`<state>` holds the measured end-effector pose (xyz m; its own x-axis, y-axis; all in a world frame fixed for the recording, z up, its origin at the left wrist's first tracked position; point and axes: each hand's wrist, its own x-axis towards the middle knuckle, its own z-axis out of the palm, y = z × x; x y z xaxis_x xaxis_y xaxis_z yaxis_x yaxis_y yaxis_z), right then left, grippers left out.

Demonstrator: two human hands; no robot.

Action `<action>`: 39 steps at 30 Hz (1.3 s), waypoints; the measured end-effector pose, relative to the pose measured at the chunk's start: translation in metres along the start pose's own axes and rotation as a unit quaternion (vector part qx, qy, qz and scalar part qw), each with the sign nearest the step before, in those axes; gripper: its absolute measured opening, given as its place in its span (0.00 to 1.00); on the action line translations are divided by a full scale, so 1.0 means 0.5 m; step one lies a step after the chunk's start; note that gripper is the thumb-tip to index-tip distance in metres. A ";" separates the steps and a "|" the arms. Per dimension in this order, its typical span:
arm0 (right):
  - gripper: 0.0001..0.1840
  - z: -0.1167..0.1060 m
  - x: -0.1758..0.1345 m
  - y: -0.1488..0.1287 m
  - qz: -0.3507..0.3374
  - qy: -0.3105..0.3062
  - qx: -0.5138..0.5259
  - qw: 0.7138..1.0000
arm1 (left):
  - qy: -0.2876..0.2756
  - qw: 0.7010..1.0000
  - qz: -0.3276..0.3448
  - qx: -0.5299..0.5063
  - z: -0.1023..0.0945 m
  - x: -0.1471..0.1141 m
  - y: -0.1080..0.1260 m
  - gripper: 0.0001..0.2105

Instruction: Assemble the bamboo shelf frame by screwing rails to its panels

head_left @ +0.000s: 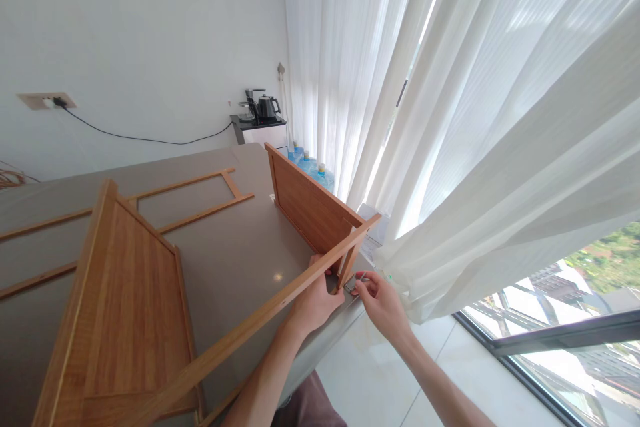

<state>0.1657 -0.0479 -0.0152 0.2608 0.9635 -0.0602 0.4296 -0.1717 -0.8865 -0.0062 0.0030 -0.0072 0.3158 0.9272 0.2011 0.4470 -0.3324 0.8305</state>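
Near wooden panel [137, 293] stands on edge on the table [240, 260], joined with the far wooden panel [310, 193] by a standing frame [265, 320]; left hand [317, 297] clamped round that frame's far corner, right hand [377, 293] pinching a thin metal tool [349, 285] there. A loose left grip could let the joint twist; a slipping pinch could drop the tool off the nearby table edge. Count: two panels, two frames (other frame [205, 213] lying flat), one tool.

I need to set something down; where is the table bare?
The gray tabletop shows bare between the nearer panel and the farther panel, beyond the long rail. It's crowded around the left hand and right hand at the edge.
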 end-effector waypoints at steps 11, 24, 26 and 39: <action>0.18 -0.004 -0.027 0.000 -0.101 0.071 -0.073 0.990 | -0.006 1.000 0.005 0.009 0.000 0.002 -0.005 0.18; 0.11 0.008 -0.043 0.019 -0.293 0.067 -0.166 0.939 | 0.003 1.000 0.006 0.012 -0.002 0.002 -0.001 0.17; 0.10 0.007 -0.043 0.018 -0.302 0.069 -0.176 0.934 | 0.003 1.000 0.004 0.010 -0.001 0.002 -0.003 0.17; 0.12 -0.001 -0.043 0.032 -0.375 0.051 -0.272 0.885 | 0.002 1.000 0.006 -0.012 0.001 0.001 -0.002 0.17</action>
<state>0.1674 -0.0714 -0.0278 -0.2100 0.8294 0.5177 0.8598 0.4087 -0.3061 -0.0059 0.0035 -0.0082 0.3177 0.9237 0.2141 0.4235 -0.3403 0.8396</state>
